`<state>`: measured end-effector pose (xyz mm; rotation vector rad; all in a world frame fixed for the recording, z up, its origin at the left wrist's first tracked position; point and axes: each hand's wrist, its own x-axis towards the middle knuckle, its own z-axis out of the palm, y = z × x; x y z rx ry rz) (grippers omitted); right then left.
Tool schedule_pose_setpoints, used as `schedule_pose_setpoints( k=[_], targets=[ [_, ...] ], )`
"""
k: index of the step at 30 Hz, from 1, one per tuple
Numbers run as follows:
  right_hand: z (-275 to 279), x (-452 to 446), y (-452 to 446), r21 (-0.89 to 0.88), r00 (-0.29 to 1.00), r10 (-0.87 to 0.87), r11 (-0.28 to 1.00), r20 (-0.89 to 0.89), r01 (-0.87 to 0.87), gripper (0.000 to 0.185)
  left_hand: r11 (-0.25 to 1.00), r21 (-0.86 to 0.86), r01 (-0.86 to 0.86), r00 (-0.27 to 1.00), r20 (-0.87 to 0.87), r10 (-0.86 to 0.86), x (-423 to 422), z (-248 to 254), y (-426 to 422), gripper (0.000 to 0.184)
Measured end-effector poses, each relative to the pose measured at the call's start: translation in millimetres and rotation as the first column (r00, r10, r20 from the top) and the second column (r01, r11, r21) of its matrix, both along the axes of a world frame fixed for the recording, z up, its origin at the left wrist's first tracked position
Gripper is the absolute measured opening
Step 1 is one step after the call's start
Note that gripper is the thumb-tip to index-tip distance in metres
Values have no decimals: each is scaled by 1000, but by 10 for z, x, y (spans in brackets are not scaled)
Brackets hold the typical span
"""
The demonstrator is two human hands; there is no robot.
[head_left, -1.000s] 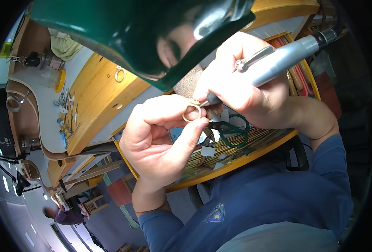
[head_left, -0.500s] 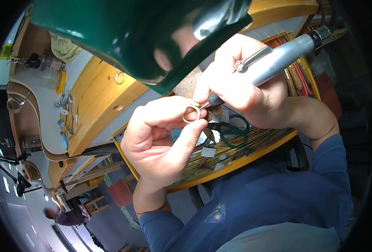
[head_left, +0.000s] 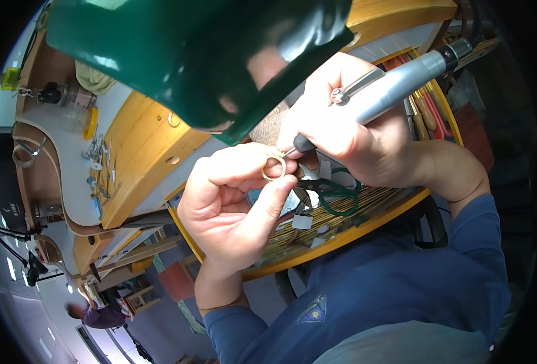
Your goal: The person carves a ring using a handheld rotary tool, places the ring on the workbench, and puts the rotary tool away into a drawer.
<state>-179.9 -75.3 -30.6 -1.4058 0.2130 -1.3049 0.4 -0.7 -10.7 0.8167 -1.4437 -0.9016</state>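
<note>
A gold-coloured ring (head_left: pixel 265 170) is pinched between the thumb and fingers of my left hand (head_left: pixel 229 203). My right hand (head_left: pixel 350 136) is wrapped round a grey rotary handpiece (head_left: pixel 399 88) with a metal lever on its side. From its black nose a thin bit (head_left: pixel 289 152) reaches the top of the ring, where it appears to touch; the exact contact is too small to make out. Below the hands, green-handled scissors (head_left: pixel 341 203) lie in the bench drawer. Behind the fingers is a worn brown bench block (head_left: pixel 269 126), partly hidden.
A glossy green shield (head_left: pixel 189 67) covers the upper view above my hands. The wooden bench edge (head_left: pixel 144 145) curves left, with small bits and burs (head_left: pixel 101 170) beyond. Wooden-handled tools (head_left: pixel 425 115) lie in the drawer (head_left: pixel 341 233) at right. Another person (head_left: pixel 101 315) is far off, lower left.
The view has shifted slightly, with the green shield a little further left. Both hands keep their grips, and the handpiece tip stays at the top of the ring.
</note>
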Motion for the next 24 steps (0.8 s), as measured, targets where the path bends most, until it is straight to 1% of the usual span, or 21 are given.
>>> schedule_pose_setpoints(
  k=[3, 5, 7, 9, 13, 19, 24],
  targets=[
    [1, -2, 9, -4, 1000, -21, 1000, -19, 20, 17, 1000, 0, 1, 1000, 0, -1, -5, 3, -3, 28],
    [33, 2, 24, 23, 1000, -15, 1000, -18, 16, 18, 1000, -2, -7, 1000, 7, 7, -9, 5, 2, 28],
    [8, -9, 5, -20, 998, -39, 999, -41, 38, 18, 1000, -7, -2, 1000, -7, 2, -9, -9, -4, 28],
    [-14, -3, -2, -22, 999, -35, 999, -24, 35, 18, 1000, -2, 1, 1000, -16, -1, -10, -2, -6, 29],
    [-19, 28, 0, 24, 997, 21, 999, 77, -23, 18, 1000, 22, 6, 1000, -20, -6, -20, 15, 7, 29],
    [3, 34, 22, 41, 998, -12, 999, 66, 9, 19, 1000, 14, 7, 1000, -18, -7, -17, 13, 3, 29],
    [-40, 35, -16, -8, 998, -20, 1000, 56, 21, 20, 1000, 19, 4, 1000, -18, -3, -19, 15, 7, 29]
  ],
)
